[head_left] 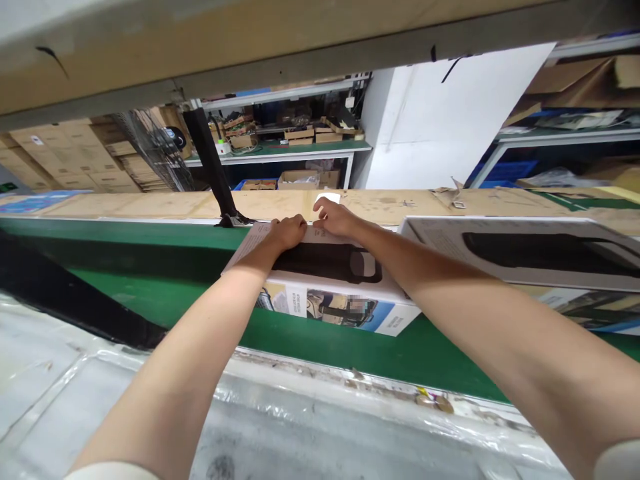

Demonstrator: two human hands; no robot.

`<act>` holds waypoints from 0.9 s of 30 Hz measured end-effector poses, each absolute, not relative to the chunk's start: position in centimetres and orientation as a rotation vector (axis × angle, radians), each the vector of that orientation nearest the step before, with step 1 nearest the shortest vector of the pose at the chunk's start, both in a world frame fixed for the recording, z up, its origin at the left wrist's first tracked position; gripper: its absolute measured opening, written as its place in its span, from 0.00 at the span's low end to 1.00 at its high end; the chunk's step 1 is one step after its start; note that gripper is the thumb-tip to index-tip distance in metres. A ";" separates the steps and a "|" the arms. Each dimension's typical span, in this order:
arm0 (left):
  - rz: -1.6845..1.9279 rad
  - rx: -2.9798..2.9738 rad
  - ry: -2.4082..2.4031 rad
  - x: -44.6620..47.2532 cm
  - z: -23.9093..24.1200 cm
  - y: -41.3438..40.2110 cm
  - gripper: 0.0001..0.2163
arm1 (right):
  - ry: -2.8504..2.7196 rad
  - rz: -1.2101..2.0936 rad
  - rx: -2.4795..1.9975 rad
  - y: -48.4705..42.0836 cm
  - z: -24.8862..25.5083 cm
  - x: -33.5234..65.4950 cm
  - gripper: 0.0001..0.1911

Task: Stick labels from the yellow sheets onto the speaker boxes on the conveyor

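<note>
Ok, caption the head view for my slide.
Left hand and right hand at the far edge of a printed box on a green surface.

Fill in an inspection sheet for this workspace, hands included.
Surface: long green surface, with a cardboard-covered ledge along its far side.
Job's things: printed box under the arms; second box to its right.
Clutter: white piece on the ledge behind the right hand; debris along the near edge.
Hands: left hand on the printed box's far top edge, fingers curled; right hand beside it, contact unclear.
Cables: cannot tell; far bench detail too small.
Surroundings: fan, stacked cartons, white pillar.
</note>
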State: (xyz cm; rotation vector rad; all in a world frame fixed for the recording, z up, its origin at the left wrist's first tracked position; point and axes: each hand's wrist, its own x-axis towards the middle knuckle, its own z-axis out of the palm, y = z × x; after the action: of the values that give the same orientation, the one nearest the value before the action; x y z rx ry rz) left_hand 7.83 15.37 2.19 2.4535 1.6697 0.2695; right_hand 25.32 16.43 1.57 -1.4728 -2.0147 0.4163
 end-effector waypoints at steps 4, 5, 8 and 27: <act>0.282 2.456 1.672 7.5 2.2 15.4 0.13 | -2.090 0.204 -1.449 13.9 1.2 25.0 0.17; 0.286 2.457 1.675 7.4 2.2 15.4 0.13 | -2.134 0.187 -1.427 13.2 1.1 24.9 0.18; 0.281 2.457 1.686 7.2 2.4 15.2 0.13 | -2.215 0.220 -1.440 12.1 1.1 24.2 0.23; 0.313 2.745 1.892 10.6 5.3 6.8 0.19 | -2.528 0.470 -1.081 -24.3 0.7 35.6 0.15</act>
State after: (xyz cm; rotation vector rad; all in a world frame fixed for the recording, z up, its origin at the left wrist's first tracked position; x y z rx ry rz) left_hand 10.64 6.81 5.26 2.7448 1.8921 0.3126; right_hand 35.63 -24.27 0.75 -1.0808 -2.5281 0.4697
